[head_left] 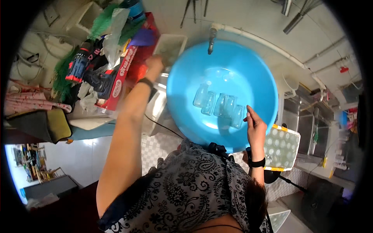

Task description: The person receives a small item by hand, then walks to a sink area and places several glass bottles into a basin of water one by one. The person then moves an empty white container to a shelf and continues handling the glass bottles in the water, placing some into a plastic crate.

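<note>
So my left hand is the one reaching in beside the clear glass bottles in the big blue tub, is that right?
Not quite: the head view shows your right hand beside the clear glass bottles in the big blue tub. Your left hand is outside it, near the red box.

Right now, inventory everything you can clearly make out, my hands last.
Basin: one, blue, centre
Glass bottles: at least five, clear, inside the basin
Tap: one, metallic, over the basin's far rim
Tray with rows of round items: one, whitish with yellow edging, right of the basin
Open box: one, red, left of the basin
Cordless drill: at least one, dark blue and red, left of the box
Patterned cloth: one, pink, far left
Wristbands: two, black, one per wrist
Left hand: one, bare, blurred, beside the box
Right hand: one, bare, near the rightmost bottle
</note>
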Tool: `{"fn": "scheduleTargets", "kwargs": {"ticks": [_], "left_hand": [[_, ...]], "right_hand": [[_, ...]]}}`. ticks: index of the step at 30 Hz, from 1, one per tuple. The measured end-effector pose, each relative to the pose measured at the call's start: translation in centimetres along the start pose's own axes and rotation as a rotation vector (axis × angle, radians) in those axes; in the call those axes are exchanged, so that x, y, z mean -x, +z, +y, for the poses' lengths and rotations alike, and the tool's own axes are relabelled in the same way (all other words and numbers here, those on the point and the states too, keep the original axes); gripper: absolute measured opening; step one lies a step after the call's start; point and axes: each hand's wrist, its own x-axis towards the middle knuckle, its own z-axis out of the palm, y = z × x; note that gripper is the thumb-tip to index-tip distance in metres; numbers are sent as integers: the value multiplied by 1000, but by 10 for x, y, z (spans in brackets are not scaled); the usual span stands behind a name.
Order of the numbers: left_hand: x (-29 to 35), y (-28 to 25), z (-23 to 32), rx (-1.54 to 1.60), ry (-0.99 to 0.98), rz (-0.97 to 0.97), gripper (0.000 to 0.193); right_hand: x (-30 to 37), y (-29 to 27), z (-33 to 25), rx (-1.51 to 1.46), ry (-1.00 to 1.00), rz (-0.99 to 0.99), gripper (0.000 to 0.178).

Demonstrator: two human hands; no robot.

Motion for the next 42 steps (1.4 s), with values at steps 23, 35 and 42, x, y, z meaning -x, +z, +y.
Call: {"fn": "scheduleTargets", "kwargs": {"ticks": [23, 35, 42], "left_hand": [[237, -195, 178, 2083, -10, -582, 55], [253, -168, 195, 1803, -35, -780, 64], [247, -138, 187, 1582, 39, -990, 72]], "right_hand": [[9, -9, -95, 371, -509, 47, 46], [24, -3, -57, 470, -402, -4, 48], [7, 30, 5, 541, -198, 102, 37]]}}
